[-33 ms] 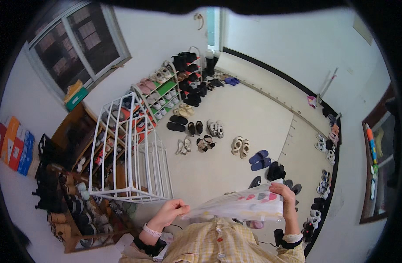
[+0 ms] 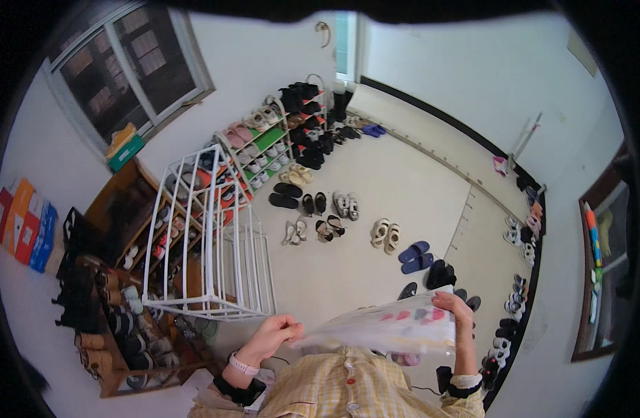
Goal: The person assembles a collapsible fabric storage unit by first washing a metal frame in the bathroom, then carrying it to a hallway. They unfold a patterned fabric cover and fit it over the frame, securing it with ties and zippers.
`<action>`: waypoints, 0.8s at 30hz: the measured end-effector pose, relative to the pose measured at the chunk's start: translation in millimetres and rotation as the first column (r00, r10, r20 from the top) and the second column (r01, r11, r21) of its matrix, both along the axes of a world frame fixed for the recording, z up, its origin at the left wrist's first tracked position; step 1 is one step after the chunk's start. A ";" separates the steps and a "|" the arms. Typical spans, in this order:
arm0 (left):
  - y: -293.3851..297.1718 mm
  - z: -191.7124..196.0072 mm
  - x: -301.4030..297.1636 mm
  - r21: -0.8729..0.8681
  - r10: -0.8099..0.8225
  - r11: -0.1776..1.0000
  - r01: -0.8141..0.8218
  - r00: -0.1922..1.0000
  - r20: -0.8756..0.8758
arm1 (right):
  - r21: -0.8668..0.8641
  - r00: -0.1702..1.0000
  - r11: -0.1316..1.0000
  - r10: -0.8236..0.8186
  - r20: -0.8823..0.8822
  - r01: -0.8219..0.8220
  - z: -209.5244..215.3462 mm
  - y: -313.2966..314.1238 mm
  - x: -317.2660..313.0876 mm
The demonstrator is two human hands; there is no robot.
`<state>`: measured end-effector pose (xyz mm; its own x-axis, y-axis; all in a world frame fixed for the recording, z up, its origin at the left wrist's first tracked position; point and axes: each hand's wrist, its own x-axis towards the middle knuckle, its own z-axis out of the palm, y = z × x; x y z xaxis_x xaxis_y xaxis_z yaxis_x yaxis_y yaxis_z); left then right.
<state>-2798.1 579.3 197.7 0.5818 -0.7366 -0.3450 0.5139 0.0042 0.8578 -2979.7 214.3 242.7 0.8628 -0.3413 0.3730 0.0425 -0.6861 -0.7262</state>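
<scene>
I hold a clear plastic bag (image 2: 386,327) with coloured spots flat in front of my chest. My left hand (image 2: 275,333) pinches its left corner, fingers closed on the plastic. My right hand (image 2: 454,308) grips the bag's upper right edge. Just beyond my left hand stands an empty white wire shoe rack (image 2: 208,237) on the pale floor.
Several pairs of sandals and slippers (image 2: 334,216) lie across the floor. A green-shelved shoe rack (image 2: 264,150) and dark shoes stand by the far wall under a window. A wooden shelf full of shoes (image 2: 118,306) is at my left. More shoes (image 2: 519,279) line the right wall.
</scene>
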 end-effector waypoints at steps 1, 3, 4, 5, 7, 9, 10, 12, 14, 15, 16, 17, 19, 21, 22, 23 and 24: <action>0.9 -0.1 1.4 0.077 0.091 0.993 -0.088 0.995 -0.031 | 0.003 0.999 1.000 -0.022 0.035 0.022 1.5 0.2 1.1; 1.3 -1.4 4.1 0.196 0.275 0.945 -0.262 0.961 -0.040 | 0.066 0.994 0.997 -0.033 0.106 0.026 6.7 -1.1 1.3; -0.2 -3.1 4.8 0.218 0.303 0.930 -0.297 0.953 0.006 | 0.347 0.996 0.937 -0.073 0.057 0.049 8.1 1.8 1.3; -1.2 -4.6 3.8 0.262 0.300 0.912 -0.314 0.949 0.093 | 0.248 0.997 0.967 -0.062 0.044 0.049 10.5 3.2 1.2; -2.1 -6.2 4.2 0.350 0.272 0.863 -0.365 0.918 0.287 | 0.053 0.997 0.999 -0.012 0.071 0.008 15.1 4.3 2.2; 0.1 -4.2 5.2 0.414 0.216 0.821 -0.393 0.885 0.411 | -0.107 0.993 0.993 -0.041 0.108 0.053 17.9 2.5 3.7; 1.6 -1.6 5.9 0.479 0.155 0.785 -0.392 0.873 0.462 | -0.101 0.988 0.995 0.005 0.156 0.011 18.1 0.2 4.4; 5.0 6.8 11.7 0.372 0.248 0.850 -0.372 0.907 0.341 | 0.002 0.985 1.000 -0.003 0.172 0.002 15.0 -5.8 3.2; 3.8 16.3 18.0 0.150 0.329 0.918 -0.368 0.916 0.230 | 0.150 0.982 0.989 -0.033 0.185 0.005 6.7 -14.1 4.0; -0.7 19.5 17.9 -0.040 0.373 0.927 -0.372 0.910 0.180 | 0.282 0.983 0.959 -0.040 0.179 -0.012 2.0 -18.8 3.8; -5.8 21.6 18.5 -0.231 0.406 0.899 -0.372 0.906 0.123 | 0.277 0.989 0.961 -0.039 0.141 -0.002 -5.1 -21.4 5.2; -11.0 23.2 23.7 -0.383 0.322 0.872 -0.306 0.946 -0.023 | 0.244 0.993 0.969 -0.054 0.101 0.028 -11.5 -24.2 7.4; -23.3 21.3 36.1 -0.674 0.069 0.703 -0.226 0.965 -0.252 | 0.587 0.998 0.810 -0.053 0.040 0.019 -28.5 -23.8 17.3; -38.9 13.7 45.9 -0.743 -0.015 0.633 -0.215 0.957 -0.290 | 0.685 0.998 0.726 -0.052 -0.039 0.065 -41.9 -20.4 25.4; -46.8 8.8 49.6 -0.776 -0.057 0.592 -0.215 0.950 -0.307 | 0.681 0.997 0.729 -0.021 -0.076 0.067 -46.7 -17.6 26.8; -54.4 3.8 52.2 -0.676 0.030 0.704 -0.218 0.960 -0.279 | 0.710 0.988 0.693 -0.029 -0.149 0.127 -52.0 -13.7 29.9; -61.6 -1.4 53.6 -0.559 0.112 0.797 -0.230 0.965 -0.238 | 0.734 0.985 0.665 -0.018 -0.170 0.139 -56.1 -10.7 31.0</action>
<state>-2744.5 517.8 196.3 0.6869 -0.7267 -0.0009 0.6038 0.5701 0.5572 -2948.7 203.7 186.6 0.8398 -0.5211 -0.1522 -0.1260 0.0856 -0.9883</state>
